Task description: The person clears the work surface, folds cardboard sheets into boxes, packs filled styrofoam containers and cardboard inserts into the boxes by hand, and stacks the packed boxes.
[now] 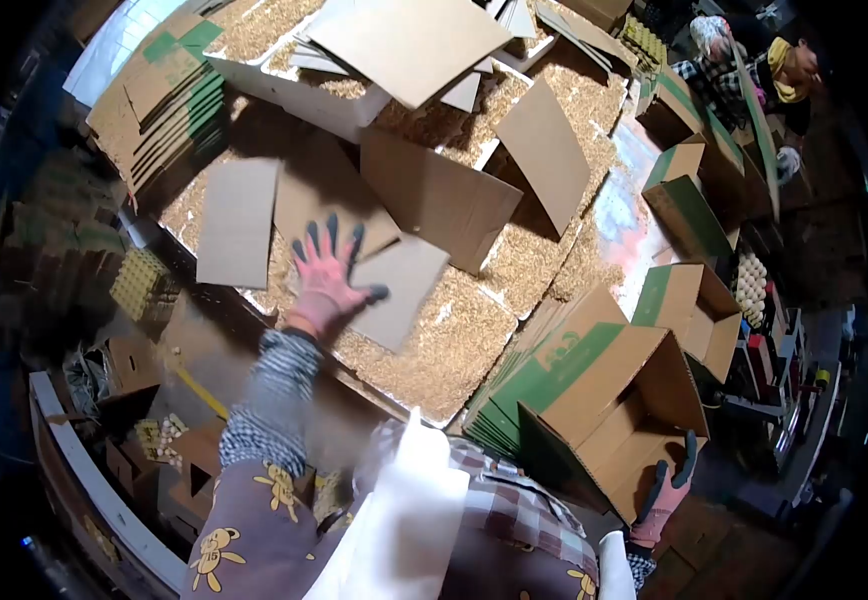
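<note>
My left hand [324, 275], in a pink glove with dark fingertips, reaches out with fingers spread, palm down. It is over a loose cardboard sheet [399, 295] and beside another cardboard sheet [238, 222]. Whether the palm touches the sheets, I cannot tell. At the lower right, my right hand [662, 503], gloved the same way, is at the near edge of an open cardboard box [594, 425] with green print. Its thumb and fingers lie along the box wall, gripping it. The box is tilted, its inside bare, and leans by a stack of flattened green-printed boxes [514, 400].
White foam boxes [294, 95] filled with wood shavings [434, 360] carry more cardboard sheets [409, 45]. Flattened cartons [159, 110] are stacked at the upper left. Open cartons [689, 215] line the right, near eggs [751, 285]. Egg trays [141, 283] stand left. Other people [724, 75] work upper right.
</note>
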The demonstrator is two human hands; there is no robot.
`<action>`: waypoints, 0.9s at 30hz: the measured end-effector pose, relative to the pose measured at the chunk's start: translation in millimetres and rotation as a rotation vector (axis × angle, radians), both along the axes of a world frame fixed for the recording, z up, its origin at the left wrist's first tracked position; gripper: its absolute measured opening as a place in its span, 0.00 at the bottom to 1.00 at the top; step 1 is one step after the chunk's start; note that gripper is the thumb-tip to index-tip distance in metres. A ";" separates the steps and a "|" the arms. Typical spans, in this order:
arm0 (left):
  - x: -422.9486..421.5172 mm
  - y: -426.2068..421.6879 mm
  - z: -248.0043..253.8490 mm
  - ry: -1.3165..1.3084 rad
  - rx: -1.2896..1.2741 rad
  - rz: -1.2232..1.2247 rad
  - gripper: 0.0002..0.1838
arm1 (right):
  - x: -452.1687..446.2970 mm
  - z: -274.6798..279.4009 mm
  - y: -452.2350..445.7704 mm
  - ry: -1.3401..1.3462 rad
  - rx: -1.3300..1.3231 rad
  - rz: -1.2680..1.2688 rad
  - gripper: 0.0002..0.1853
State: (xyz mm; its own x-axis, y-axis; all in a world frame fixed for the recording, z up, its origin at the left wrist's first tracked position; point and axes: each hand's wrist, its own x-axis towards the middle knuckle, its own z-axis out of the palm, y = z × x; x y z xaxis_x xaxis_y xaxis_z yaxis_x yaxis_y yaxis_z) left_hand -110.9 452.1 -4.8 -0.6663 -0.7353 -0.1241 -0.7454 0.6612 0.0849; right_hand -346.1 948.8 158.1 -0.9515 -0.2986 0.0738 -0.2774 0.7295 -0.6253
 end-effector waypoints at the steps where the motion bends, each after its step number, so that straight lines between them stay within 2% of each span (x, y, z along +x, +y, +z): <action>1: 5.9 -20.6 1.6 0.000 -0.028 -0.032 0.57 | -1.4 0.8 2.1 -0.001 0.017 -0.005 0.32; 3: 24.0 -60.2 9.4 0.168 -0.089 -0.024 0.43 | -5.4 0.1 12.1 -0.048 0.059 0.005 0.32; 4: 30.5 -72.1 14.9 0.074 -0.021 0.075 0.37 | -7.6 -4.4 17.2 -0.052 0.002 0.007 0.32; 5: 38.9 -77.7 12.4 0.051 -0.101 0.077 0.35 | -7.1 -4.6 18.7 -0.061 0.016 0.009 0.32; 7: 46.4 -24.9 32.9 0.458 -0.280 0.093 0.34 | -12.0 -3.3 18.0 -0.080 0.033 0.009 0.33; 9: 59.2 62.1 0.6 0.785 -0.337 0.540 0.37 | -13.9 -1.1 13.1 -0.069 0.015 0.041 0.33; 11: 79.2 150.8 -88.3 0.901 -0.081 1.045 0.40 | -11.7 -0.4 11.2 -0.057 -0.006 0.080 0.34; 13: 47.5 208.1 -98.7 0.433 0.496 1.145 0.44 | -17.0 0.9 9.9 -0.051 -0.014 0.110 0.33; 15: 14.9 240.9 -51.5 0.533 0.213 0.979 0.48 | -25.4 2.2 8.6 -0.068 0.005 0.156 0.33; 16: 13.1 251.9 -35.3 0.846 0.248 0.887 0.52 | -31.2 1.4 13.1 -0.084 0.016 0.194 0.33; 17: 3.8 259.7 -56.9 1.364 0.447 0.844 0.49 | -34.8 -0.6 10.3 -0.087 0.006 0.202 0.33; 19: -4.1 258.3 -37.2 1.809 0.743 1.030 0.45 | -40.5 0.1 13.4 -0.231 -0.061 0.125 0.33; 20: -0.8 250.7 -24.7 1.827 0.737 1.056 0.42 | -43.1 1.9 17.4 -0.278 -0.087 0.097 0.33; 21: 7.5 240.9 -26.7 1.663 0.517 1.050 0.38 | -47.5 5.7 19.7 -0.282 -0.068 0.095 0.33; 22: 20.8 233.8 -24.6 1.676 0.589 0.973 0.35 | -52.5 9.8 23.2 -0.282 -0.053 0.085 0.32; 23: 32.7 229.8 2.7 1.680 0.659 0.902 0.32 | -57.8 13.2 29.0 -0.286 -0.032 0.076 0.32; 24: 45.7 226.0 31.1 1.715 0.814 0.800 0.30 | -62.7 10.4 41.8 -0.120 -0.077 0.223 0.33; 25: 58.2 218.0 53.3 1.738 0.968 0.686 0.29 | -70.2 1.3 51.9 -0.112 -0.105 0.213 0.33; 27: 84.1 196.8 74.8 1.704 1.256 0.795 0.30 | -71.8 -10.3 69.6 -0.080 0.010 0.218 0.34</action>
State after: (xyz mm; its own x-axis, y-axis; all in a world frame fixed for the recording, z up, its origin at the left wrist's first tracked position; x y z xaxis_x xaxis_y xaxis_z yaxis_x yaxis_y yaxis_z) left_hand -26.7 648.9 70.0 -0.3288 -0.8528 -0.4056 0.4482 -0.5190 0.7278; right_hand -417.9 1018.4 147.8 -0.8670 -0.4983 -0.0038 -0.3789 0.6642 -0.6445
